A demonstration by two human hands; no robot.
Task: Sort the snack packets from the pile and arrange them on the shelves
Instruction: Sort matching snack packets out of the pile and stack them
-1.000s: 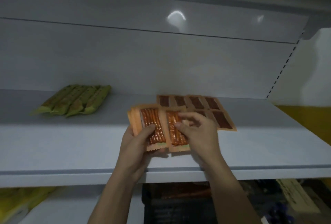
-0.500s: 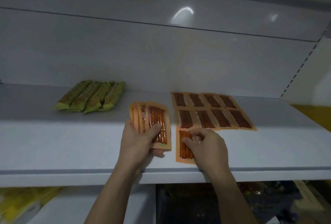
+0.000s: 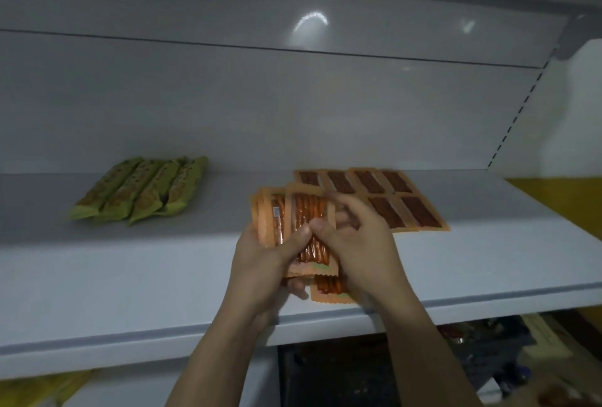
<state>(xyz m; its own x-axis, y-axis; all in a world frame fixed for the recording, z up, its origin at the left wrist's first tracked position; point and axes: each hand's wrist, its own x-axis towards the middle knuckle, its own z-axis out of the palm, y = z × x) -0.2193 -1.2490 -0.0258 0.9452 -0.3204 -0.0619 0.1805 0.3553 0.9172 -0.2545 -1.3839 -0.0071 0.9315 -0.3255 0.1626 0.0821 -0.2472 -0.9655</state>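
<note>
- The white shelf (image 3: 130, 276) runs the full width under a grey back panel (image 3: 228, 97). Its front edge passes just below both wrists.
- The laid-out orange packets (image 3: 391, 198) lie flat, right of the shelf's middle. 4 form the back row and 2 of the next row show; the rest of that row is hidden behind the hands.
- 4 green packets (image 3: 143, 191) lie side by side toward the left back, well apart from the orange ones. Bare shelf lies between the 2 groups and along the front edge to the right.
- The right hand (image 3: 358, 243) pressed a packet flat by the front edge 0.5 s ago. It is now back up at the stack, thumb on the front packet (image 3: 309, 211) and fingers curled round its right side.
- The left hand (image 3: 260, 260) grips the fanned stack (image 3: 277, 221) over the shelf's middle, thumb across the front and fingers curled beneath.
- The single packet (image 3: 329, 294) stays flat near the front edge, partly hidden under the hands.
</note>
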